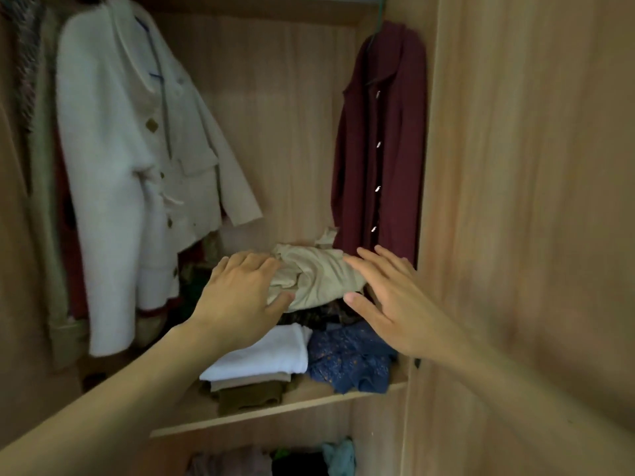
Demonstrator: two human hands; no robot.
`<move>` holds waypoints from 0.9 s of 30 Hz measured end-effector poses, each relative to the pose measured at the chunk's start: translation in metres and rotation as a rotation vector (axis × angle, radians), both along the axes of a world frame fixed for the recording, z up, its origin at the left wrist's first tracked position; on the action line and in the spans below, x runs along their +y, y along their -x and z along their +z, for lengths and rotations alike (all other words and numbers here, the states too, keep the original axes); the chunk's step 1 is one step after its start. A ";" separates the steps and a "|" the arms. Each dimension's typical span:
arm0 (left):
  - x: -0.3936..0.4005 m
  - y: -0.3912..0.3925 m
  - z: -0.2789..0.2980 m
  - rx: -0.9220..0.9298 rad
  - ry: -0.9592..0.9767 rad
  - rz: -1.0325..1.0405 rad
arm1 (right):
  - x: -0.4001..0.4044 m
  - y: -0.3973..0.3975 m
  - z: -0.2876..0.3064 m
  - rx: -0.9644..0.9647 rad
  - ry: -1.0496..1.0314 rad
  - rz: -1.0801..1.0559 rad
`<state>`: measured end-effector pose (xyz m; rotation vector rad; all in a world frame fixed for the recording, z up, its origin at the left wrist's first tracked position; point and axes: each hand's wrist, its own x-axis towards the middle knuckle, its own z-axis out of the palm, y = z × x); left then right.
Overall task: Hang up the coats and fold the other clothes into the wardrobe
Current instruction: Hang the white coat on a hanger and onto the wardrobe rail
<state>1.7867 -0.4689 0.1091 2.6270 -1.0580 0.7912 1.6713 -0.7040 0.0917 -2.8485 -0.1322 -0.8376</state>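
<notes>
A folded beige garment (318, 274) lies on top of a dark patterned pile on the wardrobe shelf (275, 412). My left hand (240, 292) rests on its left side, fingers over the top and thumb against the front. My right hand (388, 297) hovers flat at its right end, fingers spread, holding nothing. In front lie a folded white cloth (268, 355) on beige and olive pieces, and a blue patterned garment (350, 359). A white coat (120, 159) hangs at left, a maroon coat (381, 146) at right.
The wardrobe's wooden side panel (522, 201) fills the right. More coats (37, 132) hang at the far left. Below the shelf, a lower compartment holds several crumpled clothes (275, 462). The back panel between the two coats is bare wood.
</notes>
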 end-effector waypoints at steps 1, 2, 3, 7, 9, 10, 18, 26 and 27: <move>-0.003 0.002 -0.002 0.015 0.008 -0.027 | 0.000 0.010 0.001 0.010 0.010 -0.029; -0.006 0.004 -0.003 0.026 0.017 -0.057 | 0.001 0.021 0.002 0.022 0.027 -0.061; -0.009 0.006 -0.004 0.036 0.024 -0.089 | 0.001 0.031 0.004 0.031 0.042 -0.097; -0.013 0.013 -0.014 0.084 0.088 -0.245 | 0.009 0.067 0.010 0.061 0.047 -0.253; -0.011 0.013 -0.028 0.121 0.116 -0.316 | 0.015 0.081 0.001 0.085 0.080 -0.319; -0.011 0.012 -0.038 0.141 0.119 -0.355 | 0.019 0.087 -0.006 0.105 0.082 -0.366; -0.037 0.034 -0.088 0.364 0.077 -0.665 | 0.047 0.180 -0.044 0.198 0.010 -0.672; -0.093 0.179 -0.085 0.343 0.063 -0.993 | 0.079 0.352 -0.047 0.160 -0.141 -0.975; -0.099 0.199 -0.084 0.320 0.038 -1.024 | 0.081 0.373 -0.049 0.148 -0.166 -1.009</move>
